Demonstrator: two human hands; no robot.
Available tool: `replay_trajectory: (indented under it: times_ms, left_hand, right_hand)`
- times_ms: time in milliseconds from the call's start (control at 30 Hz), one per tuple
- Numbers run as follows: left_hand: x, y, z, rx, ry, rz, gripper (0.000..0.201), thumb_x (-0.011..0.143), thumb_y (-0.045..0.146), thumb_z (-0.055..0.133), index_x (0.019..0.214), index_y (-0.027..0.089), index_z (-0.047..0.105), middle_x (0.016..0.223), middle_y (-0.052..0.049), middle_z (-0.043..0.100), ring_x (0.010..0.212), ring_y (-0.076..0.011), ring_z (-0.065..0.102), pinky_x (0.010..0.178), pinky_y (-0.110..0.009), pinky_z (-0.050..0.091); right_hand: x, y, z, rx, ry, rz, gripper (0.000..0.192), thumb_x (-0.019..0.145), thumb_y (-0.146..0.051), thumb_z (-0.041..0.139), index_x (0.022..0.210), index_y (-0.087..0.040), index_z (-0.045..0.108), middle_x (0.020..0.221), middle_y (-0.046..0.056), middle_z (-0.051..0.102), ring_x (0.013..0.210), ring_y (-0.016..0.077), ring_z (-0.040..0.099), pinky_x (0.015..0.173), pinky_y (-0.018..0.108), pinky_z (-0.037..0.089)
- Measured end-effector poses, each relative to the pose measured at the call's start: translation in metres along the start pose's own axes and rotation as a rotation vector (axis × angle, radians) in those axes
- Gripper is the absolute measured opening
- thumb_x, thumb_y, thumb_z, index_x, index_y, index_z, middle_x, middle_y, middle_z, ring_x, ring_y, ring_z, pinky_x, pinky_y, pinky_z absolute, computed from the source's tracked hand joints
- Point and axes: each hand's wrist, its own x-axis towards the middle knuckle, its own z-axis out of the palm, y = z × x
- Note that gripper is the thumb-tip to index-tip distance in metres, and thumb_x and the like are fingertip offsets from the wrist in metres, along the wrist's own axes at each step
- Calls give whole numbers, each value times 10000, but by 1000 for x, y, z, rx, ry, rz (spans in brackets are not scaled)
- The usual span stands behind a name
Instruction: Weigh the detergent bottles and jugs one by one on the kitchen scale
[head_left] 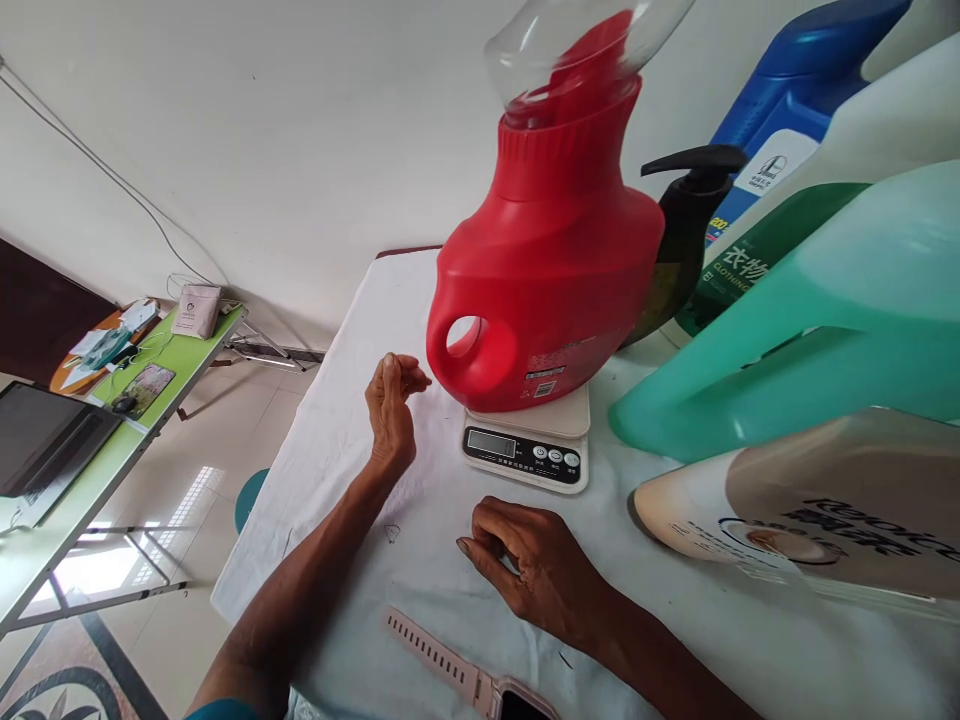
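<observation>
A large red detergent jug [555, 270] with a round handle hole stands on a small white kitchen scale [525, 460]. A clear plastic cap [517, 60] sits over its red neck, cut off by the top edge. Just left of the jug's base is my left hand [394, 410], its fingers bent loosely and apart from the jug, holding nothing I can see. My right hand [536, 565] rests low in front of the scale, fingers loosely curled and thumb apart, with nothing visible in it. The scale's display looks blank.
To the right crowd a black pump bottle [686, 230], a blue bottle [795, 90], a green-labelled bottle [757, 260], a teal bottle [787, 350] and a beige Rejoice bottle [787, 520]. A pink-strapped watch [450, 660] lies nearest me on the white cloth [337, 610]. A green desk [161, 400] stands left.
</observation>
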Motion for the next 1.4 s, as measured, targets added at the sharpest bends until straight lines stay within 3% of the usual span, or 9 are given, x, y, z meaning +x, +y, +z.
replay_trajectory:
  times_ms: [67, 167, 667, 833, 1000, 1133, 1233, 1300, 1400]
  left_hand:
    - [10, -4, -5, 25, -30, -30, 508, 966, 646, 582, 749, 186, 584, 661, 11, 546, 621, -122, 524, 654, -269, 440]
    - [10, -9, -9, 115, -78, -23, 521, 951, 633, 613, 686, 187, 563, 598, 24, 511, 580, -115, 463, 620, -266, 392]
    - [8, -14, -10, 248, -123, 22, 482, 989, 542, 555, 648, 203, 530, 582, 22, 515, 567, -119, 465, 613, -285, 404]
    - [7, -11, -9, 203, -124, 55, 505, 1000, 622, 511, 735, 200, 591, 639, 6, 540, 596, -130, 503, 613, -288, 422]
    - [6, 10, -6, 136, -122, 147, 478, 1032, 626, 460, 904, 197, 626, 795, -28, 622, 695, -141, 580, 672, -291, 475]
    - [4, 41, 0, 129, -136, 228, 440, 1035, 625, 460, 1096, 220, 620, 971, -64, 686, 895, -185, 665, 785, -327, 529]
    - [5, 66, 12, 173, -208, 315, 501, 991, 694, 495, 1205, 253, 596, 1127, -86, 698, 1069, -222, 669, 901, -372, 545]
    - [7, 80, 21, 218, -288, 350, 540, 961, 739, 508, 1164, 251, 621, 1139, -88, 701, 1071, -229, 660, 902, -374, 543]
    - [13, 91, 34, 221, -384, 305, 555, 925, 763, 549, 957, 217, 643, 917, -57, 688, 869, -195, 641, 788, -338, 525]
  right_hand:
    - [0, 1, 1, -5, 0, -8, 255, 995, -193, 551, 771, -224, 432, 704, -41, 510, 576, 96, 442, 571, 236, 349]
    - [0, 1, 1, -10, 1, -16, 260, 992, -184, 550, 769, -224, 422, 701, -47, 500, 579, 94, 437, 579, 234, 351]
    - [0, -1, 0, -31, 11, -35, 272, 997, -192, 548, 765, -226, 409, 693, -48, 494, 574, 94, 428, 572, 230, 338]
    - [0, 1, 1, -34, 19, -43, 273, 991, -188, 555, 767, -226, 404, 693, -50, 493, 568, 90, 418, 568, 225, 334]
    - [0, 0, 1, -18, 5, -26, 269, 991, -186, 556, 764, -224, 415, 691, -48, 496, 567, 90, 427, 566, 223, 332]
    - [0, 0, 1, -2, -7, 7, 264, 995, -198, 557, 761, -220, 437, 692, -43, 509, 568, 93, 440, 567, 229, 336]
    - [0, 0, 1, -4, -10, 17, 267, 1000, -214, 558, 756, -216, 449, 691, -38, 523, 568, 95, 450, 562, 233, 336]
    - [-1, -1, 1, -2, -12, 22, 267, 1005, -223, 552, 756, -214, 458, 695, -33, 533, 571, 97, 458, 561, 235, 339]
    - [-1, -2, 0, 1, -24, 32, 259, 1004, -223, 555, 761, -215, 464, 698, -31, 534, 577, 102, 464, 559, 238, 341]
